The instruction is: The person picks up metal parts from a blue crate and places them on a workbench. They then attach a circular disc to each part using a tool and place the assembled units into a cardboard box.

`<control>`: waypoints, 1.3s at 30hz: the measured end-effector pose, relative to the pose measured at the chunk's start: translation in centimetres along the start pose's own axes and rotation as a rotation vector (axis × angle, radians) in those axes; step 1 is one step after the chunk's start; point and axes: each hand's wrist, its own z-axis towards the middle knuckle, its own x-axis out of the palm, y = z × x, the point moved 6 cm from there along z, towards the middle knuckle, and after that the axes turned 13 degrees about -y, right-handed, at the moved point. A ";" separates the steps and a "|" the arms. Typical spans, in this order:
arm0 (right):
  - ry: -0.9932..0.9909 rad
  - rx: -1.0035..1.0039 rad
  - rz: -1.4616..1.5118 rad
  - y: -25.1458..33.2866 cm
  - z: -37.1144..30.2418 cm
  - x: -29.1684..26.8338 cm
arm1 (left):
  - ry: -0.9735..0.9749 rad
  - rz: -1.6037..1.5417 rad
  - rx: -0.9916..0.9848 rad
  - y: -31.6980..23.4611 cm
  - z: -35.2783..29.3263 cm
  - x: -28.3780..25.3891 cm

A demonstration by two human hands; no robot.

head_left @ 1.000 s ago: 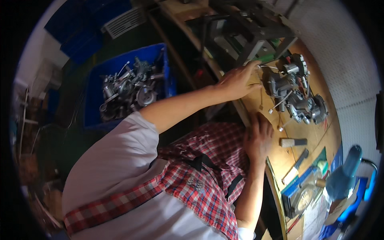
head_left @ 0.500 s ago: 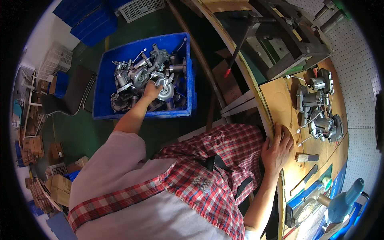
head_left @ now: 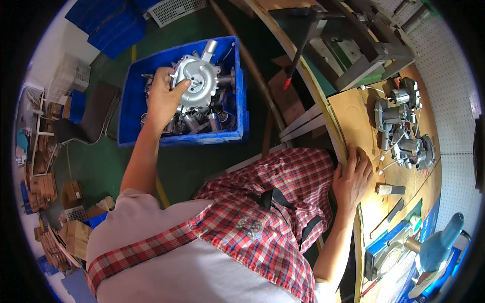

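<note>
My left hand [head_left: 165, 96] grips a silver metal blower [head_left: 199, 87], its thumb over the round face and its fingers behind the left rim. The blower has a snail-shaped housing and a short outlet pipe pointing up. It is held above a blue plastic bin [head_left: 181, 141], where several similar metal blowers with motor cans [head_left: 215, 121] lie jumbled. Part of the pile is hidden by the held piece. At the right, my right hand [head_left: 352, 175] rests on the edge of the wooden workbench [head_left: 371, 214], fingers loosely spread and holding nothing.
Several blower assemblies [head_left: 401, 123] with white-tipped wires lie on the bench, beside a brush [head_left: 390, 189]. A dial device [head_left: 389, 257] and a blue-handled tool [head_left: 437, 247] stand nearer. A red-tipped lever [head_left: 295, 60] hangs from a metal press frame. A chair [head_left: 91, 118] stands left of the bin.
My left hand has lifted a blower up out of the pile in the bin, turning its round face upward. My right hand stays on the bench edge.
</note>
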 end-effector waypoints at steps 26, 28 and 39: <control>-0.048 -0.057 -0.026 0.9 -0.1 0.1 | 0.538 -0.496 0.833 -23.3 -15.0 31.0; -0.062 -0.079 -0.066 0.6 -0.3 -0.3 | 0.435 -0.436 0.894 -19.5 -12.4 25.6; 0.015 -0.093 -0.103 0.5 0.3 0.1 | -0.008 1.026 -0.109 27.5 8.7 -1.0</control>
